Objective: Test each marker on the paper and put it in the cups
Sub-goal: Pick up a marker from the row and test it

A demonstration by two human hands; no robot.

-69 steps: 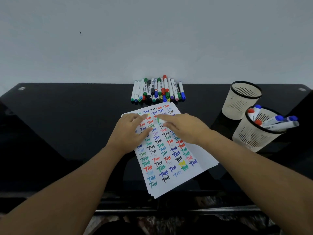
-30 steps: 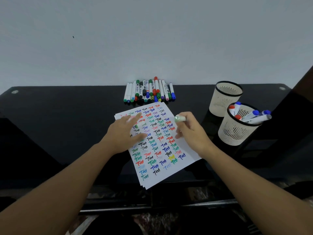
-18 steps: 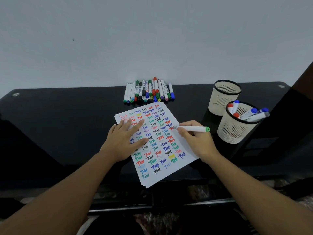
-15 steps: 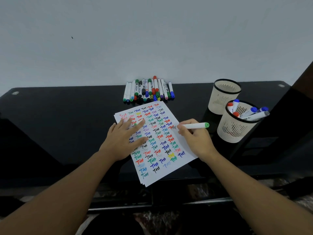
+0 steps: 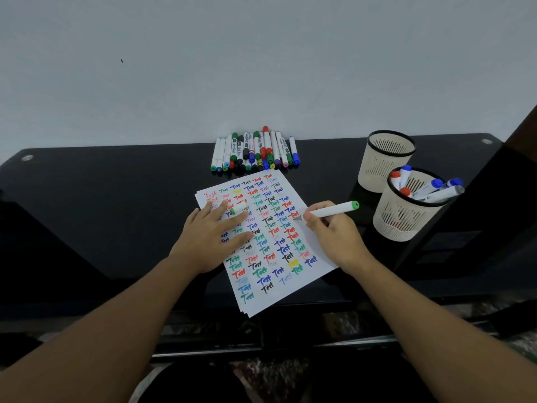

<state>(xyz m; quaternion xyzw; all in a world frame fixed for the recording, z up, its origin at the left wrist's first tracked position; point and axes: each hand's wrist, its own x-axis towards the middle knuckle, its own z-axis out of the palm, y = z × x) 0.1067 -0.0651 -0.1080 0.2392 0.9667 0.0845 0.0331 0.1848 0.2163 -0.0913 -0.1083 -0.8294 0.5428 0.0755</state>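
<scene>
My right hand pinched the green marker, tip at the paper. My left hand lay flat, fingers spread, holding the cap. Next I had to write.

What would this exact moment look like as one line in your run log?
step: testing | right hand: holds green marker, tip at paper | left hand: flat on paper, cap between fingers | near cup: markers inside

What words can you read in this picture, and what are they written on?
"Test": handwritten again and again in red, green, blue and black on the paper.
Printing on the barrels of the markers by the wall: too small to read.
Printing on a marker in the nearer cup: too blurred to read.
</scene>
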